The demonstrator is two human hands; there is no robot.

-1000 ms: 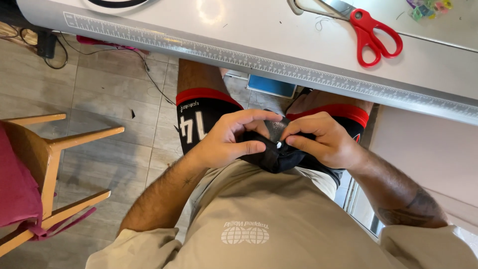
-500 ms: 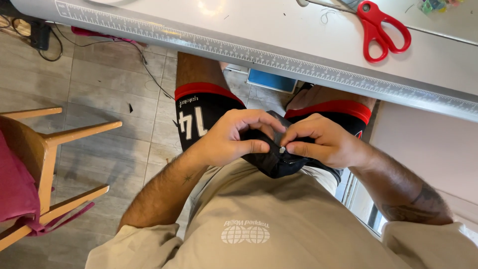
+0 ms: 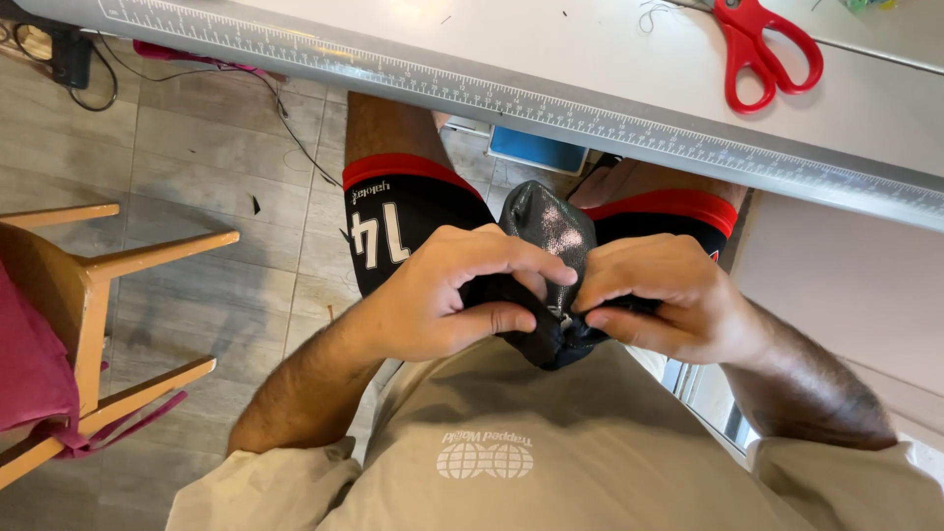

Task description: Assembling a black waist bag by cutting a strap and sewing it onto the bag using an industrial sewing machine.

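Note:
Over my lap I hold a small piece of shiny black fabric [image 3: 547, 228] between both hands. My left hand [image 3: 442, 295] pinches its lower left part with thumb and fingers curled. My right hand [image 3: 669, 300] grips the lower right part, fingertips almost touching those of the left hand. The upper end of the fabric stands up between my knees. A small pale bit shows where the fingers meet; I cannot tell what it is.
A white worktable [image 3: 590, 59] with a ruler strip along its edge runs across the top. Red-handled scissors [image 3: 762, 44] lie on it at the right. A wooden chair [image 3: 88, 295] with pink cloth stands at the left. Cables [image 3: 285, 118] lie on the tiled floor.
The black fabric, bunched low between my hands before, now sticks up above them. Both hands stay together in my lap.

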